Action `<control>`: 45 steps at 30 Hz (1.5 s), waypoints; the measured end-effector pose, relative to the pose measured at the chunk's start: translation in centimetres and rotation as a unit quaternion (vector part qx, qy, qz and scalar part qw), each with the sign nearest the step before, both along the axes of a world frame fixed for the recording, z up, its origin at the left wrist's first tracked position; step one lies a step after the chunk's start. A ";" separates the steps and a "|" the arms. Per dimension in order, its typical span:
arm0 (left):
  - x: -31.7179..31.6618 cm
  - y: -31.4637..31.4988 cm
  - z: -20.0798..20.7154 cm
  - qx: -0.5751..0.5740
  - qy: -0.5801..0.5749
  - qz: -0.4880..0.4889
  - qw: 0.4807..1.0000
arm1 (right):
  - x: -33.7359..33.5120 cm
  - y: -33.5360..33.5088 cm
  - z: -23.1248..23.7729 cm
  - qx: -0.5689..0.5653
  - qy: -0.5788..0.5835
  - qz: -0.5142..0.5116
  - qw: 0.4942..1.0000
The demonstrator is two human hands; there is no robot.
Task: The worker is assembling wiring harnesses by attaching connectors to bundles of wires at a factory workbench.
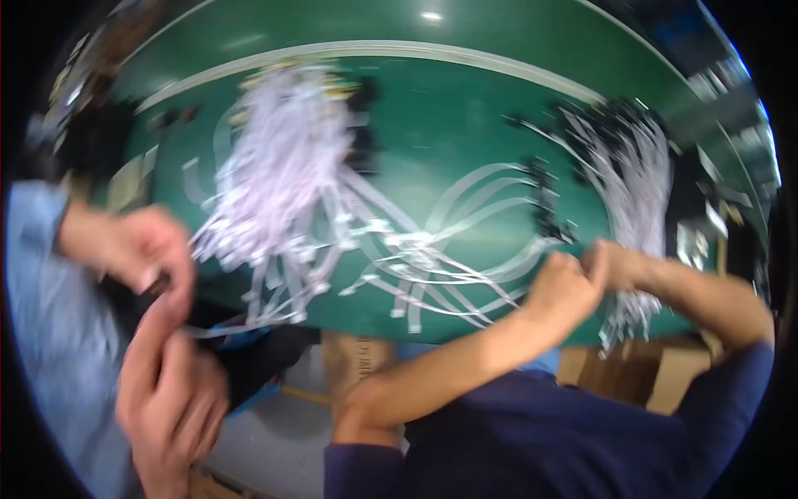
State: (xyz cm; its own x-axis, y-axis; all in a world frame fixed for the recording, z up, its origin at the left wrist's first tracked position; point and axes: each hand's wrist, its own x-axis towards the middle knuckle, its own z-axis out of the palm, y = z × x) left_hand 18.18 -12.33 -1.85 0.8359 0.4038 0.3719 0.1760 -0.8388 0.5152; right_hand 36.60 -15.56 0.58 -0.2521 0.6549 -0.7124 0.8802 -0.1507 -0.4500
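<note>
At the left, my left hand (137, 249), below a light blue sleeve, is closed in a pinch, with a small dark piece (156, 286) by its thumb. Just below, my right hand (174, 399) is closed, and its raised fingertips meet those of the left hand. A flat white cable (241, 330) runs out from between them toward the table edge. Motion blurs both hands, so the cable's gripped end is hard to make out. Beside them, on the green table (424, 108), lies a thick bundle of flat white cables (283, 158) with pale connectors.
To the right, a co-worker in a dark blue shirt (532, 432) has both hands (573, 279) together at the table edge. Loose white cables (416, 241) with black ends spread across the middle. Another cable bundle (636, 183) lies far right. Cardboard boxes (623, 374) stand below the table.
</note>
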 end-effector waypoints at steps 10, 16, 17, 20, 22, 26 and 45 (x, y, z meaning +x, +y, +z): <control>0.1 0.8 -0.7 0.033 -0.265 -0.065 0.962 | -3.6 -5.6 1.7 0.226 0.083 -0.399 0.885; 0.5 1.3 0.4 -0.018 -0.298 -0.108 0.948 | -5.7 -6.1 0.8 0.293 0.227 -0.530 0.763; 0.5 1.4 0.2 -0.027 -0.305 -0.116 0.945 | -5.8 -6.1 0.4 0.297 0.249 -0.531 0.754; 0.8 1.3 -0.6 -0.055 -0.315 -0.118 0.940 | -5.5 -6.6 -0.8 0.311 0.260 -0.520 0.752; 0.6 0.9 -1.2 -0.173 -0.220 -0.116 0.953 | -5.4 -6.9 -1.5 0.315 0.247 -0.532 0.746; 0.9 1.4 -1.3 -0.128 -0.233 -0.112 0.958 | -5.3 -6.6 -1.5 0.300 0.249 -0.521 0.759; 0.3 1.7 0.8 -0.014 -0.170 -0.066 0.983 | -5.8 -6.6 0.3 0.292 0.046 -0.482 0.825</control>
State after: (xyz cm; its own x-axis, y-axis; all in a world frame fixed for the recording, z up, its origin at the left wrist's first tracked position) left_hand 18.44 -10.61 -1.08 0.7116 0.3133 0.6289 -0.1199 -0.8278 0.5481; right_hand 30.80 -22.20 0.87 0.5508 0.8075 -0.2111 0.4367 -0.4944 -0.7515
